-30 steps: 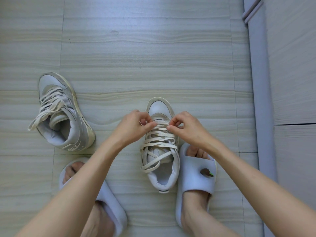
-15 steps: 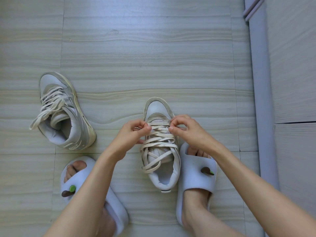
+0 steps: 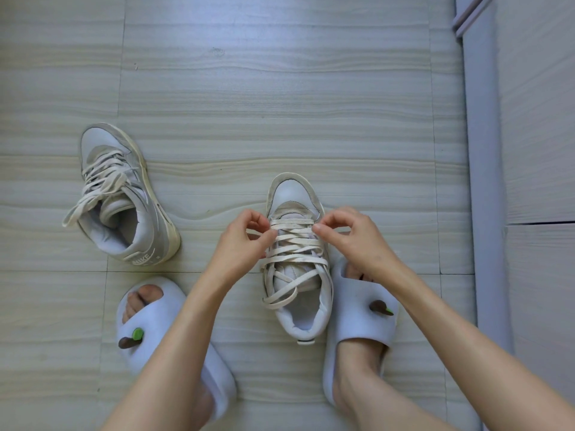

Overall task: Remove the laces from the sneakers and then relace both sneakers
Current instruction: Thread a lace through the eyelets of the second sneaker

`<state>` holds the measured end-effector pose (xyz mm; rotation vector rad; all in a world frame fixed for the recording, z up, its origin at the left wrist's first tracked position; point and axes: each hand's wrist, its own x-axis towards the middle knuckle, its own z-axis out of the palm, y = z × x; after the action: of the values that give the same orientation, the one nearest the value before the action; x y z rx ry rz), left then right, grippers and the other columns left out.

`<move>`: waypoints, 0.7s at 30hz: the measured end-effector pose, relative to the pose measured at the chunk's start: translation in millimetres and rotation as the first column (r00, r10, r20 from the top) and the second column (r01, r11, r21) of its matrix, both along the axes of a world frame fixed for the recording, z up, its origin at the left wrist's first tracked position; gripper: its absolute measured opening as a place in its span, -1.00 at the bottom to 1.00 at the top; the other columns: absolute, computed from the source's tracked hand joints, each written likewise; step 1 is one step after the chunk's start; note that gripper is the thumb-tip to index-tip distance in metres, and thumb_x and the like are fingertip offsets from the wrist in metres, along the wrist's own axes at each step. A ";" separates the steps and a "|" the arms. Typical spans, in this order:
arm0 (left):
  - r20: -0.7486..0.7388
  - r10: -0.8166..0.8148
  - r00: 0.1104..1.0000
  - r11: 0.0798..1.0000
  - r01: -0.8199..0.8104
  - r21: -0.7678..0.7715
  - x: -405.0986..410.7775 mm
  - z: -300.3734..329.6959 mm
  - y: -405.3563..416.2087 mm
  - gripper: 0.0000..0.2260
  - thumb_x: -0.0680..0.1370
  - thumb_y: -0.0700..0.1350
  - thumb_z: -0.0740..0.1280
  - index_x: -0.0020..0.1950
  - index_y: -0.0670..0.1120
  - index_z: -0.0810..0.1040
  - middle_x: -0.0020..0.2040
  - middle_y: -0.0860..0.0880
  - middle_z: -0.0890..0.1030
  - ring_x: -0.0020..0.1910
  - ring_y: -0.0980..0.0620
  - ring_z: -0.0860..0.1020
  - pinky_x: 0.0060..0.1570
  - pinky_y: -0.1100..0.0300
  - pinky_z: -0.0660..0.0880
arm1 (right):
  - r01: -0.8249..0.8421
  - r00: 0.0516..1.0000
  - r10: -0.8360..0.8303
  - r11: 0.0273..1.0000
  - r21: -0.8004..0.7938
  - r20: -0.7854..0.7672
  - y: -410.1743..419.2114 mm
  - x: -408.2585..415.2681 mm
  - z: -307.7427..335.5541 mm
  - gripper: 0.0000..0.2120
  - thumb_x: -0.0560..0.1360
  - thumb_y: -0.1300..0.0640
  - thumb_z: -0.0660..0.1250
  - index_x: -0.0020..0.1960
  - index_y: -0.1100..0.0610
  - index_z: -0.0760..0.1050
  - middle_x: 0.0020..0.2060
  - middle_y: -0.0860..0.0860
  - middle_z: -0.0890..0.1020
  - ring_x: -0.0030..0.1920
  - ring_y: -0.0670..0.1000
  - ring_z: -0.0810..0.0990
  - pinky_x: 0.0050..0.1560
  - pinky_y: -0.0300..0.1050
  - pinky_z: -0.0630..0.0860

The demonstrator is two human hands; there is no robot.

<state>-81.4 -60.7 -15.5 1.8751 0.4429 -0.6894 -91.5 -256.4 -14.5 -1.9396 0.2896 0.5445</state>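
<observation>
A white and grey sneaker (image 3: 294, 194) stands on the floor between my feet, toe pointing away. Its cream lace (image 3: 294, 244) crosses the tongue in several loose rows. My left hand (image 3: 245, 241) pinches the lace at the shoe's left edge near the toe end. My right hand (image 3: 348, 237) pinches the lace at the right edge, level with the left hand. The second sneaker (image 3: 124, 209) lies tilted at the left, laced, with loose lace ends (image 3: 77, 209) trailing off its collar.
My feet wear white slides, the left slide (image 3: 149, 325) below the second sneaker, the right slide (image 3: 364, 321) touching the near sneaker's right side. A grey baseboard (image 3: 482, 181) and cabinet fronts run along the right. The floor (image 3: 280, 88) is pale wood-grain tile.
Both hands stayed at the top rows of the near sneaker's lace, shifting slightly apart to its edges. My left foot and slide came more into view.
</observation>
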 end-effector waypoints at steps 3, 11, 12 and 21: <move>-0.001 0.027 1.000 0.987 -0.027 0.157 -5.4 -4.4 -7.4 -0.85 0.48 -0.04 0.39 -0.07 -0.01 0.43 -0.17 0.08 0.53 -0.19 0.04 0.52 -0.12 0.08 0.50 | -0.121 0.993 0.121 0.989 -0.087 -0.006 7.7 -1.6 0.6 -0.89 0.50 0.12 0.35 -0.17 -0.04 0.60 -0.12 -0.05 0.50 -0.12 -0.13 0.49 -0.09 -0.34 0.33; -0.152 0.004 0.988 0.948 0.045 0.315 6.7 -7.4 -19.9 -0.77 0.42 0.00 0.36 0.03 -0.05 0.51 -0.05 -0.07 0.64 0.02 -0.09 0.57 0.03 0.02 0.54 | -0.440 0.851 0.513 0.812 -0.383 0.109 9.5 -5.0 1.6 -0.81 0.52 0.05 0.31 -0.02 0.14 0.62 -0.03 0.07 0.44 -0.02 0.04 0.44 -0.01 -0.24 0.27; -0.148 0.015 0.989 0.949 0.033 0.314 7.9 -7.1 -20.5 -0.83 0.41 -0.02 0.35 -0.04 -0.04 0.53 -0.06 -0.10 0.64 0.03 -0.11 0.58 0.04 0.00 0.53 | -0.448 0.840 0.529 0.803 -0.393 0.123 7.7 -4.5 2.6 -0.80 0.52 0.04 0.31 -0.04 0.16 0.60 -0.03 0.07 0.45 -0.04 0.04 0.45 -0.03 -0.22 0.31; -0.168 0.037 0.985 0.997 -0.026 0.067 7.4 -9.7 -5.0 -0.82 0.51 -0.23 0.29 0.09 -0.21 0.56 -0.18 -0.09 0.63 -0.27 0.04 0.57 -0.30 0.27 0.57 | -0.395 0.879 0.446 0.880 -0.266 0.171 -4.8 -4.4 1.6 -0.79 0.56 0.12 0.27 -0.12 0.25 0.56 -0.02 0.05 0.49 -0.17 0.05 0.54 -0.01 -0.05 0.46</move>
<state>-74.1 -65.8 -25.2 1.8734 0.6090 -0.8258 -95.9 -261.2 -12.9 -2.2786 -0.2424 0.5816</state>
